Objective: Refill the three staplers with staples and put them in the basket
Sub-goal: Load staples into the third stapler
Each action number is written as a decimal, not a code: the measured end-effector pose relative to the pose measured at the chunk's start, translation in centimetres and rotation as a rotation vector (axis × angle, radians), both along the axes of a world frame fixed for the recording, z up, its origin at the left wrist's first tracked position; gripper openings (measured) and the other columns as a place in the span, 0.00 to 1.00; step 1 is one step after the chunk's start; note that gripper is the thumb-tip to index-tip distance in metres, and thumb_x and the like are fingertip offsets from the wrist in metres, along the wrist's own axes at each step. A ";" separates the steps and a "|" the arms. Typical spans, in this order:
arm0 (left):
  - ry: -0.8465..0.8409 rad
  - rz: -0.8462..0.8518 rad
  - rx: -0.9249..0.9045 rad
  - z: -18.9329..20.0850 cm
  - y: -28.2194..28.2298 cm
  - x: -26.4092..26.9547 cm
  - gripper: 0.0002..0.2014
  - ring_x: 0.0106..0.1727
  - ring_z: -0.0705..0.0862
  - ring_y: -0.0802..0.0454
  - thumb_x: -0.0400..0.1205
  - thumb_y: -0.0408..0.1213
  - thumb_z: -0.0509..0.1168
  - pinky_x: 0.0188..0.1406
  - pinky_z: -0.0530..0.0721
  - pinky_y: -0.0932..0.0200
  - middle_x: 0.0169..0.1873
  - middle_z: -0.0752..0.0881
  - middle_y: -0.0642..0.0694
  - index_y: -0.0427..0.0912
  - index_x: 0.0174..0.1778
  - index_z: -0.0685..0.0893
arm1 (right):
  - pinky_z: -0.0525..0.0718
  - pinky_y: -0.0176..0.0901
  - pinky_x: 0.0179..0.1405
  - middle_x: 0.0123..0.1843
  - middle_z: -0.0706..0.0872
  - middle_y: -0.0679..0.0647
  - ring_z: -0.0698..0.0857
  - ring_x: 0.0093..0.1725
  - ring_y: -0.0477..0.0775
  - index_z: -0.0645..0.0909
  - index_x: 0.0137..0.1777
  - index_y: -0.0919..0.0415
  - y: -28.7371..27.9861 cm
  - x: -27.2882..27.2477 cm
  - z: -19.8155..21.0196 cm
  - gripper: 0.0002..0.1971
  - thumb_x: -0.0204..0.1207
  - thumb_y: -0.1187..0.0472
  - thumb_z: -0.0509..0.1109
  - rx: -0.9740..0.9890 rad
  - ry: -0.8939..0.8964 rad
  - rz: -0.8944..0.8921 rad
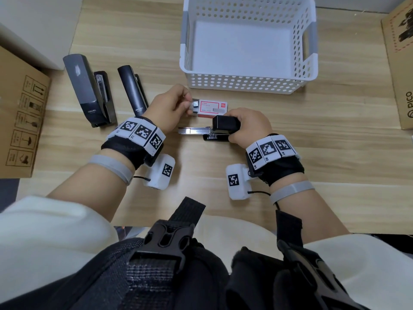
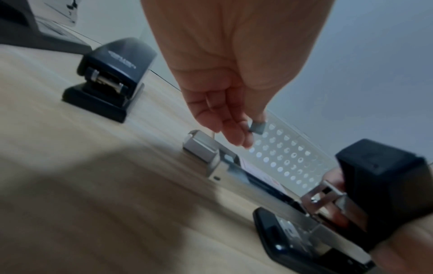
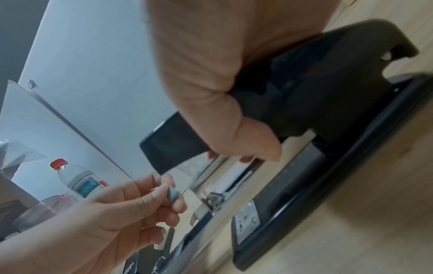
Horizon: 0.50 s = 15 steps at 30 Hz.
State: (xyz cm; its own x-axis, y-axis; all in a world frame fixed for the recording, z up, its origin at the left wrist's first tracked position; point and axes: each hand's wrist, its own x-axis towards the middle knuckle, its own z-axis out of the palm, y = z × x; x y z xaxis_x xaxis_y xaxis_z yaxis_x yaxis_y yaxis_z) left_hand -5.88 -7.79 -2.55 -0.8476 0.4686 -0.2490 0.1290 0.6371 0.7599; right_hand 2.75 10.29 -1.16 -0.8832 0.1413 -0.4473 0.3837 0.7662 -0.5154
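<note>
My left hand [image 1: 173,104] pinches a small grey strip of staples [image 1: 196,103] between thumb and fingertips, just left of the red and white staple box [image 1: 212,108]. The same staple strip [image 2: 257,127] shows at the fingertips in the left wrist view and again, as the staple strip [image 3: 173,193], in the right wrist view. My right hand [image 1: 250,126] grips the raised black top of a small stapler [image 1: 224,126], whose metal staple rail [image 1: 194,130] sticks out to the left over the table. Two larger dark staplers [image 1: 89,90] [image 1: 133,90] lie at the left.
A white perforated basket [image 1: 245,82] stands behind the box with nothing in it. Cardboard boxes sit at the left edge [image 1: 20,121] and right edge [image 1: 400,63]. A water bottle [image 3: 79,179] stands off to the left.
</note>
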 end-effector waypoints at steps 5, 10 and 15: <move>-0.006 0.020 0.040 0.0 -0.2 0.4 0.08 0.33 0.78 0.81 0.81 0.28 0.57 0.40 0.70 0.87 0.36 0.82 0.52 0.37 0.53 0.79 | 0.74 0.41 0.54 0.57 0.86 0.50 0.82 0.58 0.57 0.82 0.57 0.48 -0.2 0.1 0.1 0.24 0.62 0.69 0.70 0.013 0.005 -0.005; -0.011 0.023 0.029 -0.3 -0.6 0.8 0.08 0.32 0.79 0.79 0.80 0.31 0.60 0.39 0.71 0.86 0.33 0.83 0.55 0.41 0.51 0.83 | 0.76 0.44 0.57 0.57 0.87 0.51 0.82 0.57 0.57 0.83 0.57 0.49 -0.2 0.2 0.1 0.23 0.62 0.70 0.70 0.012 0.015 -0.008; -0.028 0.021 0.014 -0.1 -0.8 1.1 0.13 0.43 0.83 0.75 0.80 0.30 0.62 0.43 0.70 0.88 0.45 0.88 0.43 0.39 0.58 0.84 | 0.75 0.43 0.57 0.57 0.86 0.51 0.82 0.57 0.57 0.82 0.58 0.49 -0.2 0.3 0.1 0.24 0.62 0.69 0.71 0.017 0.017 -0.013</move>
